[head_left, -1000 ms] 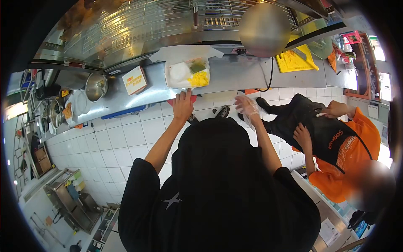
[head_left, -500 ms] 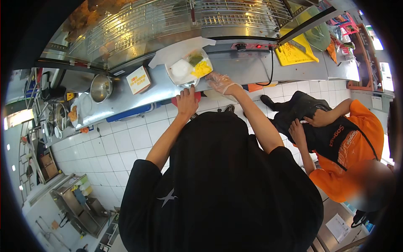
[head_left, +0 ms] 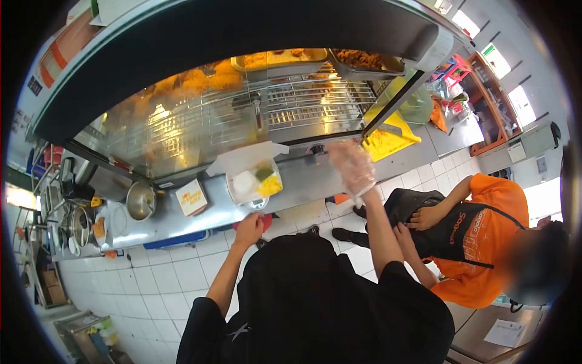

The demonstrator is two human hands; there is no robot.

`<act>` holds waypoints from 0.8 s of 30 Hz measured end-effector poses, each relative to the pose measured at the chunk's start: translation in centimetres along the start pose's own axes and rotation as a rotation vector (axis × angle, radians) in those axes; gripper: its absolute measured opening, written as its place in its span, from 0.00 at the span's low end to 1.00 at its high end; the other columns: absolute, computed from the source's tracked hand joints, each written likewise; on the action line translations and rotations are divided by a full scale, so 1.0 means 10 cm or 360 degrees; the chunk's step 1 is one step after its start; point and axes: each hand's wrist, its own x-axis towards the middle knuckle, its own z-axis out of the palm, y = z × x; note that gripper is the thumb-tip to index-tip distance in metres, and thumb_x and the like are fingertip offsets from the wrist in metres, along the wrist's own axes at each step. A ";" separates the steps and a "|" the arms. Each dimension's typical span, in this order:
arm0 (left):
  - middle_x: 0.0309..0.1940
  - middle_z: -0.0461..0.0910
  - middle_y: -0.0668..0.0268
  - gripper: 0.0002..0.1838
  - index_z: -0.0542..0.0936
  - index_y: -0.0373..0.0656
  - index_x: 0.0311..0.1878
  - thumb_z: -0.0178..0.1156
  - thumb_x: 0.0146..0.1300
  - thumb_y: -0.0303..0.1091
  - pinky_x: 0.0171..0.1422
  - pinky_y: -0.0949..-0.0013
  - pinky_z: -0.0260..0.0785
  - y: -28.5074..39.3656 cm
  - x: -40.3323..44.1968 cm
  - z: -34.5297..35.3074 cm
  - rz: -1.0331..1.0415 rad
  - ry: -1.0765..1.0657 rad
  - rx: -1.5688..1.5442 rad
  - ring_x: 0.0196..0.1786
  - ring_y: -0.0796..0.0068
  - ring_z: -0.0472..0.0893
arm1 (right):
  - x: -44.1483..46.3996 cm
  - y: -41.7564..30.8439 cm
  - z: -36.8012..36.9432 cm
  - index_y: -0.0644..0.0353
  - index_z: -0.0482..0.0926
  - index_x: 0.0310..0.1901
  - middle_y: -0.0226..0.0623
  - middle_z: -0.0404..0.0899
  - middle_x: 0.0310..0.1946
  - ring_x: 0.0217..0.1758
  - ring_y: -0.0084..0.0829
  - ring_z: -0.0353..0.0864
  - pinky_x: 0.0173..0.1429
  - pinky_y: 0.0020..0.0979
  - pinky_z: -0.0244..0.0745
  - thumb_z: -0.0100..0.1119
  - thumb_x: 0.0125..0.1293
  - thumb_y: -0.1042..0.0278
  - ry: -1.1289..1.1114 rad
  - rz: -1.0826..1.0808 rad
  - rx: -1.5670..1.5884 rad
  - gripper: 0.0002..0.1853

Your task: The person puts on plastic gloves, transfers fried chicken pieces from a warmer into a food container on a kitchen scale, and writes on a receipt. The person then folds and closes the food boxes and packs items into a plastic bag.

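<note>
A glass-fronted display cabinet (head_left: 254, 33) fills the far side, with wire racks, fried pieces behind the left panes and two food trays (head_left: 280, 59) (head_left: 367, 60) higher up. The long stainless-steel desk (head_left: 306, 182) runs along its foot. At the right stands a co-worker (head_left: 485, 212) in an orange shirt and black apron, both hands brought close together in front of the apron.

A yellow cutting board (head_left: 388, 148) lies on the desk near the cabinet's right end. The takeaway box (head_left: 239, 161) sits at the middle of the desk near the front edge, its lid raised and tipped back toward the cabinet. To its right, well apart, the right hand (head_left: 351, 167) in a clear plastic glove is raised above the desk; it is blurred, but its fingers look loosely open. A closed, printed carton (head_left: 193, 199) stands left of the takeaway box, just beside a steel bowl (head_left: 140, 201).

The bare left hand (head_left: 250, 228) is at the desk's front edge, just below the takeaway box; its fingers look bent, and whether they grip anything cannot be told. What looks like a kitchen scale (head_left: 259, 203) shows under the box. Inside the box are a white mound (head_left: 245, 184), yellow chunks (head_left: 269, 185) and a smaller green portion (head_left: 264, 173).
</note>
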 end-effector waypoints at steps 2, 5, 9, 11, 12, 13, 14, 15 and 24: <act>0.45 0.84 0.50 0.14 0.82 0.39 0.49 0.54 0.65 0.31 0.54 0.55 0.75 0.20 0.03 -0.07 0.0042 -0.0104 -0.0070 0.48 0.51 0.84 | 0.35 -0.41 -0.33 0.61 0.84 0.48 0.48 0.82 0.51 0.52 0.46 0.83 0.49 0.41 0.82 0.57 0.68 0.68 0.0398 -0.0797 -0.0361 0.11; 0.41 0.85 0.51 0.13 0.81 0.38 0.49 0.53 0.66 0.31 0.51 0.57 0.76 0.25 -0.04 -0.01 0.0058 -0.0208 -0.0185 0.44 0.52 0.85 | 0.83 -0.96 -0.39 0.64 0.82 0.44 0.49 0.80 0.54 0.55 0.50 0.81 0.50 0.44 0.81 0.52 0.71 0.68 0.0421 -0.1354 -0.0790 0.11; 0.38 0.85 0.51 0.13 0.81 0.38 0.49 0.53 0.67 0.32 0.49 0.57 0.76 0.12 -0.11 0.18 0.0045 -0.0202 -0.0274 0.42 0.54 0.85 | 1.91 -0.76 -0.09 0.62 0.77 0.52 0.54 0.78 0.52 0.57 0.52 0.79 0.55 0.49 0.79 0.46 0.75 0.61 0.0021 -0.0858 -0.1588 0.16; 0.39 0.86 0.50 0.13 0.81 0.38 0.50 0.54 0.67 0.32 0.48 0.57 0.75 0.09 -0.18 0.20 0.0001 -0.0217 -0.0280 0.42 0.53 0.85 | 2.78 -0.13 0.19 0.57 0.77 0.56 0.50 0.79 0.51 0.48 0.50 0.82 0.51 0.48 0.77 0.54 0.73 0.56 0.0630 -0.0838 -0.1339 0.17; 0.39 0.86 0.50 0.13 0.81 0.38 0.50 0.54 0.67 0.32 0.48 0.57 0.75 0.05 -0.24 0.22 -0.0022 -0.0187 -0.0312 0.42 0.53 0.85 | 2.98 -0.19 0.19 0.57 0.77 0.56 0.50 0.79 0.51 0.48 0.50 0.82 0.51 0.48 0.77 0.54 0.73 0.56 0.0604 -0.0739 -0.1449 0.17; 0.38 0.86 0.50 0.13 0.81 0.39 0.50 0.54 0.67 0.32 0.48 0.57 0.75 -0.03 -0.33 0.24 -0.0046 -0.0162 -0.0340 0.42 0.53 0.85 | 3.02 -0.28 0.16 0.57 0.77 0.56 0.50 0.79 0.51 0.48 0.50 0.82 0.51 0.48 0.77 0.54 0.73 0.56 0.0548 -0.0685 -0.1564 0.17; 0.38 0.86 0.50 0.13 0.82 0.39 0.50 0.54 0.67 0.33 0.48 0.57 0.75 -0.12 -0.38 0.27 -0.0064 -0.0134 -0.0370 0.42 0.53 0.85 | 3.06 -0.36 0.14 0.57 0.77 0.56 0.50 0.79 0.51 0.48 0.50 0.82 0.51 0.48 0.77 0.54 0.73 0.56 0.0462 -0.0624 -0.1665 0.17; 0.38 0.86 0.50 0.13 0.82 0.39 0.50 0.55 0.67 0.33 0.48 0.57 0.75 -0.28 -0.44 0.36 -0.0127 -0.0091 -0.0424 0.42 0.53 0.85 | 3.12 -0.38 0.14 0.57 0.77 0.56 0.50 0.79 0.51 0.48 0.51 0.82 0.52 0.48 0.77 0.54 0.73 0.56 0.0412 -0.0581 -0.1730 0.17; 0.42 0.86 0.46 0.15 0.85 0.39 0.44 0.55 0.68 0.39 0.55 0.55 0.76 -1.70 -1.69 1.05 -0.0909 0.0196 -0.0398 0.50 0.48 0.86 | 3.20 -0.46 0.14 0.58 0.76 0.57 0.52 0.79 0.51 0.48 0.51 0.82 0.53 0.48 0.77 0.54 0.73 0.57 0.0309 -0.0526 -0.1932 0.18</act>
